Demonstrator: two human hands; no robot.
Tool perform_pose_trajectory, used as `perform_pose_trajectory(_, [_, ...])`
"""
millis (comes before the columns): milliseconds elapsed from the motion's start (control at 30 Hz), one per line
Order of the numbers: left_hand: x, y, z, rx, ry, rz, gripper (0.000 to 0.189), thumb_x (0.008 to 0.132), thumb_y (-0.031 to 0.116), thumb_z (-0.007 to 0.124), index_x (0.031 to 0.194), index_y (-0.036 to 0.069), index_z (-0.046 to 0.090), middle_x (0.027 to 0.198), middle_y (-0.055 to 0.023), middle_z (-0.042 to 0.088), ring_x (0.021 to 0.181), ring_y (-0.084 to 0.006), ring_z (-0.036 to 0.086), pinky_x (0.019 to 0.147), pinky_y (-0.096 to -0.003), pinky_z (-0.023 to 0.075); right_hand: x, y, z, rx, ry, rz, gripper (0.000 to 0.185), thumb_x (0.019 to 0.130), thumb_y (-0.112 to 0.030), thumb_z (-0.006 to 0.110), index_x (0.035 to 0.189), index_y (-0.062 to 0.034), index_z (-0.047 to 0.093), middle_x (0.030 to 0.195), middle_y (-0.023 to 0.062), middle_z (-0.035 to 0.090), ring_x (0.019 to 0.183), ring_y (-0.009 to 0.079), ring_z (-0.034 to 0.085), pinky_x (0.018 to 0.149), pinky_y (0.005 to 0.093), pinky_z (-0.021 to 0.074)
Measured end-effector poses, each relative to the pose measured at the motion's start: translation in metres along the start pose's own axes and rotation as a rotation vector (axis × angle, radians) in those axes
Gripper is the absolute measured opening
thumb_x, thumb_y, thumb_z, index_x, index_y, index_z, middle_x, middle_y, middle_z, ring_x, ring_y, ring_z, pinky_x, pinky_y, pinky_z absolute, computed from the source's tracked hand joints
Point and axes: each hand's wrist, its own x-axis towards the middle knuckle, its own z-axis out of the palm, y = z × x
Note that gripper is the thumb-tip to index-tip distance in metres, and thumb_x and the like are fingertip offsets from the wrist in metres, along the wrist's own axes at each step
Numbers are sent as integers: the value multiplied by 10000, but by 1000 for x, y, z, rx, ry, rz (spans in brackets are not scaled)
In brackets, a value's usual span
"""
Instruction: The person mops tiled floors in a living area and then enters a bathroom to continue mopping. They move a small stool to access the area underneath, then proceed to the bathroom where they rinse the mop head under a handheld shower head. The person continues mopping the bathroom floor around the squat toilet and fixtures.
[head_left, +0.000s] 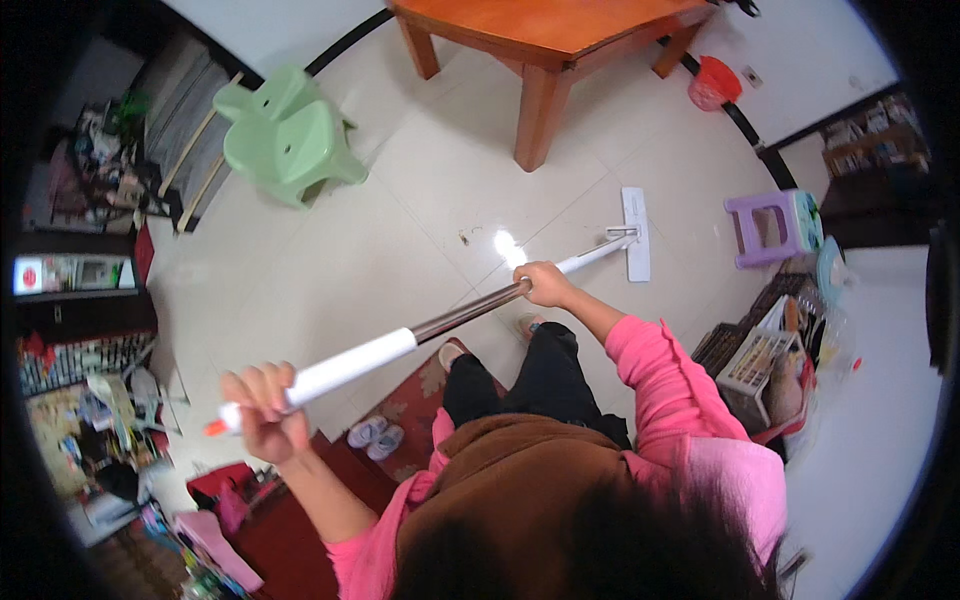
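A flat mop slants across the view, its white and metal handle (466, 309) running from lower left to upper right. Its white rectangular mop head (637, 255) rests on the tiled floor. My left hand (268, 409) grips the white upper end of the handle, close to its orange tip. Farther down, my right hand (546, 285) is wrapped around the shaft where metal meets the white lower section. Some small dark debris (464, 238) lies on the tiles, left of the mop head and apart from it.
A green plastic chair (289, 142) stands at upper left and a wooden table (541, 112) ahead. To the right are a purple stool (772, 225), a red wastebasket (714, 84) and crates (754, 375). A red patterned mat (420, 390) with slippers (384, 441) lies by my feet.
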Motion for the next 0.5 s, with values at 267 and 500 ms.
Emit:
perform_pose_trajectory(267, [-31,172,-87,223,3,78,271,869,159,568,718,135,344,568,49,314,541,-69,323,589,-263,280,77,-157,146,264,91,-310,129,627,-105,647,739,-69,593,688,155,589,704,357,586,627,456,451])
perform_pose_trajectory(500, [-39,283,-47,179,-69,524,261,848,217,457,628,124,352,524,6,331,466,-129,341,471,-253,323,111,-307,153,332,-55,-436,146,660,-75,629,797,-92,579,690,109,607,727,322,601,632,444,448])
